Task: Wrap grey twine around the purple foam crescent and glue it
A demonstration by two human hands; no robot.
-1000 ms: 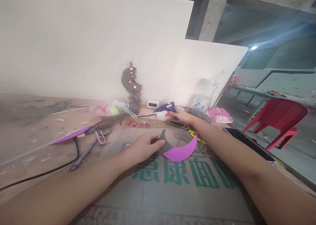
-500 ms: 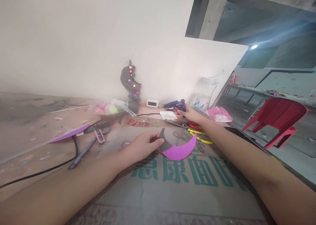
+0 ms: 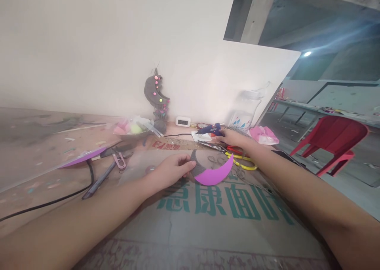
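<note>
My left hand [image 3: 178, 168] pinches the left tip of a crescent moon [image 3: 215, 175], bright purple with dark grey yarn wrapped over its left end. The crescent is held just above the printed sheet. Farther back, my right hand [image 3: 233, 138] is closed on the handle of a dark blue glue gun [image 3: 210, 129], whose nozzle points left over a white paper piece [image 3: 202, 136]. Yellow-handled scissors [image 3: 242, 162] and red-handled ones [image 3: 236, 149] lie close below my right wrist.
A dark moon ornament with coloured pompoms [image 3: 156, 91] hangs on the white board. Beneath it are a small white clock [image 3: 183, 121] and a bag of pompoms [image 3: 130, 127]. A clear jar [image 3: 245, 108] and pink bag [image 3: 263, 135] stand right. A cutter [image 3: 99, 181] and black cable [image 3: 56, 199] lie left.
My right hand has closed on the glue gun and shifted it slightly, its nozzle now over the white paper. The left hand keeps its pinch on the crescent.
</note>
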